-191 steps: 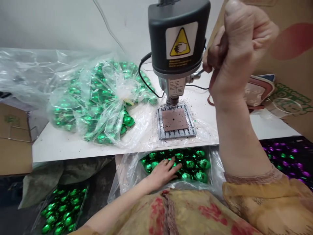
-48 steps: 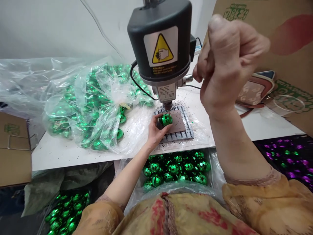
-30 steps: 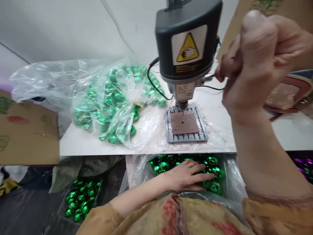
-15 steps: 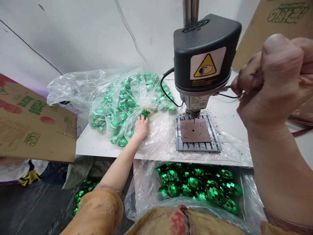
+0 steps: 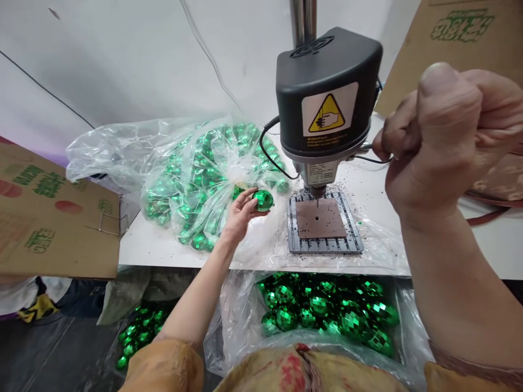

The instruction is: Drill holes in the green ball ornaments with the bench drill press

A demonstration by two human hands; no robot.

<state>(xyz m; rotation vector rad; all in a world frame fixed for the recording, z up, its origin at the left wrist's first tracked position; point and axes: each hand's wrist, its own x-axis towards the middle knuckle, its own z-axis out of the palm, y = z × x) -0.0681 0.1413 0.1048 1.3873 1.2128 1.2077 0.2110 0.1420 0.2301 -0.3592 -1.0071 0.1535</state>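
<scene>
A shiny green mirror ball [image 5: 263, 200] is held in the fingers of my left hand [image 5: 240, 216], just in front of the knotted clear plastic bag [image 5: 171, 163] full of similar balls. My right hand [image 5: 441, 141] is closed around the feed lever [image 5: 366, 146] of a black bench drill press [image 5: 327, 92]; most of the lever is hidden by the fingers. Below the drill bit [image 5: 317, 202] lies a brown square pad [image 5: 321, 218] with a dark hole, on the grooved metal base plate [image 5: 355, 239]. Bit and pad look apart.
Under the table edge stands a plastic-lined box of green balls [image 5: 322, 305]. More balls [image 5: 139, 332] lie lower left. Cardboard boxes flank the table, one left [image 5: 61, 218], one right [image 5: 461, 38]. Dark shavings and loose plastic film [image 5: 379, 245] surround the base.
My left hand has drawn a green ball out of the bag's opening and moved it right, towards the drill. My right hand keeps its hold on the lever. The view has shifted slightly.
</scene>
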